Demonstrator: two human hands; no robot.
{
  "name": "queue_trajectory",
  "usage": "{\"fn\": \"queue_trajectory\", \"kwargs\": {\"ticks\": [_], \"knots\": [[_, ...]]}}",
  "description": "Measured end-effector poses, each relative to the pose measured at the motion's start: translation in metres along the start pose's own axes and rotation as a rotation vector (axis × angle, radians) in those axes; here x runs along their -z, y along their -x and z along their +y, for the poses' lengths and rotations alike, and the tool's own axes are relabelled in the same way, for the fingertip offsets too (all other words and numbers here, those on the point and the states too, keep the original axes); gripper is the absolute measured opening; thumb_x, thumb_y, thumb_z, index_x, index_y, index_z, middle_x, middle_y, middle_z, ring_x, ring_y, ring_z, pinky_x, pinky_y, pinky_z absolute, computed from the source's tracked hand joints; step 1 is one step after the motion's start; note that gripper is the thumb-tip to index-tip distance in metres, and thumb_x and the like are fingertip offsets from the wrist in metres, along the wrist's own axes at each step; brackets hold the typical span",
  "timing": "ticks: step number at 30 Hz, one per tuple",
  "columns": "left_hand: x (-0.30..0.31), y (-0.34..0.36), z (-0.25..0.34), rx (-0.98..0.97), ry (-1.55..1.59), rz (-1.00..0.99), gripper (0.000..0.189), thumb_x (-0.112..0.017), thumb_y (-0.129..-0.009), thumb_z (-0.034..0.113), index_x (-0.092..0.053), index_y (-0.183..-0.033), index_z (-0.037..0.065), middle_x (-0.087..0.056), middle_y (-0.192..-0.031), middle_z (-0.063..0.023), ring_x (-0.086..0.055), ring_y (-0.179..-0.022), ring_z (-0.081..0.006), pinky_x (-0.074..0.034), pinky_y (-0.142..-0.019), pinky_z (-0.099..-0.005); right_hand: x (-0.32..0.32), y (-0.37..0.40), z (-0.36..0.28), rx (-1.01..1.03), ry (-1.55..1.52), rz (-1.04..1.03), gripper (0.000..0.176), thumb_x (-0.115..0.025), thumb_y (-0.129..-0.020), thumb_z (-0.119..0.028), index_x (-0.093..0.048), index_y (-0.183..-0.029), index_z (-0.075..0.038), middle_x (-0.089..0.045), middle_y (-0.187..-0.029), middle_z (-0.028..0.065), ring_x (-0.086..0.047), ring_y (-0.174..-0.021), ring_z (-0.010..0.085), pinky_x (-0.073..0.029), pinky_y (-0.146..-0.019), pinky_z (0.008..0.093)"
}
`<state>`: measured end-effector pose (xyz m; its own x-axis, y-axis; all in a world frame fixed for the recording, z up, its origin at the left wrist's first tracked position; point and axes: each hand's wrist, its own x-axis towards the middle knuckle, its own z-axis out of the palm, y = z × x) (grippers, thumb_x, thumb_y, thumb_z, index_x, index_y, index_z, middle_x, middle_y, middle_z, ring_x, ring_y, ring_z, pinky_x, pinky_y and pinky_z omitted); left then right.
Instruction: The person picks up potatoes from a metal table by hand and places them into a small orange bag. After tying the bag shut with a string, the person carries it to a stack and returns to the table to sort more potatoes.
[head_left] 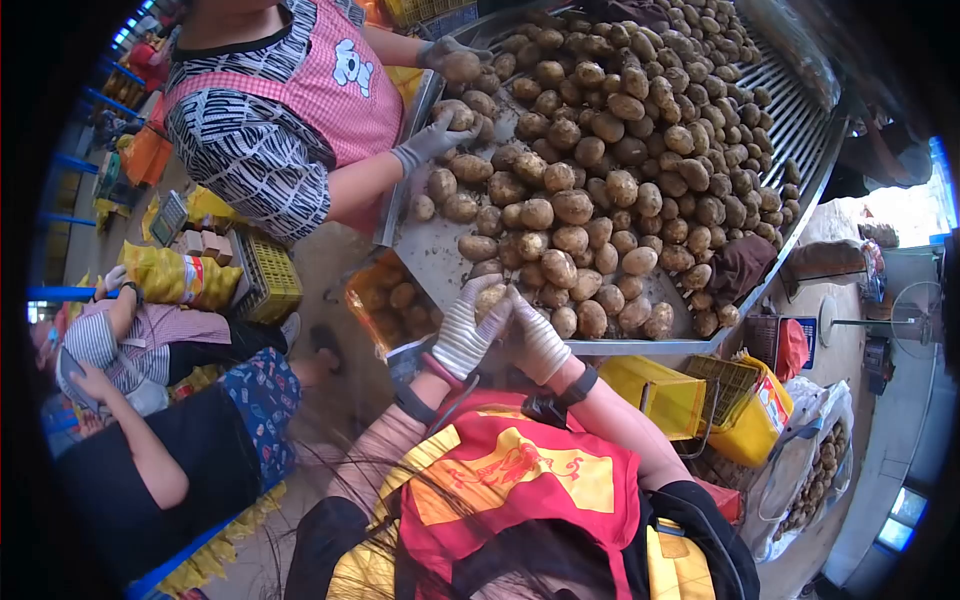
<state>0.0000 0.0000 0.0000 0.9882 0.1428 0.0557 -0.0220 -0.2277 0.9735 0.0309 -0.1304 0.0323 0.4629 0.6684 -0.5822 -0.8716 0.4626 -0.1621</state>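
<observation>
A metal sorting table (430,250) carries a large heap of brown potatoes (610,150). My left hand (466,335), in a white ribbed glove, curls around one potato (490,298) at the table's near edge. My right hand (540,345), also in a white glove, presses against the same potato from the other side. I wear a red and yellow apron (510,480). A co-worker in a pink checked apron (320,80) stands at the table's left side, each grey-gloved hand (432,140) on a potato.
An orange bag with potatoes (385,300) hangs below the table's near corner. Yellow crates (660,395) and a white sack of potatoes (815,470) stand to the right. Two more people (150,350) crouch at the lower left by a yellow crate (268,275).
</observation>
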Motion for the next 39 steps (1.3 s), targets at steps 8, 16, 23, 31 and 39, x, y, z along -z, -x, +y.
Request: {"fn": "queue_trajectory", "kwargs": {"ticks": [8, 16, 23, 31, 39], "knots": [[0.009, -0.016, -0.067, 0.389, 0.202, 0.081, 0.033, -0.051, -0.101, 0.032, -0.055, -0.122, 0.006, -0.068, -0.099, -0.0107, -0.06, -0.087, -0.0135, -0.05, -0.083, -0.0288, 0.112, 0.052, -0.019, 0.243, -0.013, 0.082, 0.047, -0.058, -0.093, -0.047, -0.056, -0.124, -0.012, -0.065, -0.114, 0.0035, -0.063, -0.102, 0.0186, -0.052, -0.081, 0.0368], [-0.002, -0.037, -0.056, -0.34, -0.678, -0.161, 0.04, -0.062, -0.085, 0.019, -0.056, -0.124, 0.01, -0.058, -0.121, -0.0134, -0.053, -0.114, -0.033, -0.041, -0.098, -0.0453, 0.353, 0.236, -0.038, 0.844, 0.966, 1.322, 0.038, -0.059, -0.094, -0.022, -0.054, -0.125, 0.0, -0.062, -0.107, 0.007, -0.058, -0.094, 0.0124, -0.051, -0.076, 0.0265], [-0.076, -0.098, -0.017, -0.638, -1.121, -0.48, 0.036, -0.05, -0.089, 0.017, -0.058, -0.125, 0.018, -0.052, -0.132, -0.0114, -0.052, -0.116, -0.0293, -0.039, -0.1, -0.0492, 0.155, 0.124, -0.05, 0.996, 1.706, 1.002, 0.04, -0.064, -0.087, -0.018, -0.057, -0.123, -0.003, -0.06, -0.119, 0.0211, -0.055, -0.113, 0.0377, -0.042, -0.1, 0.044], [-0.017, -0.06, -0.029, -0.008, -0.487, -0.233, 0.054, -0.072, -0.082, 0.026, -0.049, -0.128, 0.01, -0.052, -0.123, -0.0187, -0.052, -0.112, -0.038, -0.043, -0.099, -0.0454, 0.082, 0.023, -0.045, 0.986, 1.757, 0.581, 0.04, -0.062, -0.091, -0.022, -0.055, -0.127, -0.005, -0.063, -0.115, 0.0157, -0.062, -0.099, 0.0359, -0.051, -0.088, 0.0405], [0.035, 0.012, -0.002, 0.108, 0.157, 0.116, 0.085, -0.083, -0.073, 0.041, -0.039, -0.136, 0.004, -0.049, -0.122, -0.0129, -0.05, -0.116, -0.0282, -0.044, -0.099, -0.0371, -0.004, -0.044, -0.011, 0.116, 0.05, -0.168, 0.058, -0.053, -0.094, -0.055, -0.051, -0.13, -0.009, -0.059, -0.123, 0.0095, -0.058, -0.111, 0.0249, -0.049, -0.096, 0.0416]]}}
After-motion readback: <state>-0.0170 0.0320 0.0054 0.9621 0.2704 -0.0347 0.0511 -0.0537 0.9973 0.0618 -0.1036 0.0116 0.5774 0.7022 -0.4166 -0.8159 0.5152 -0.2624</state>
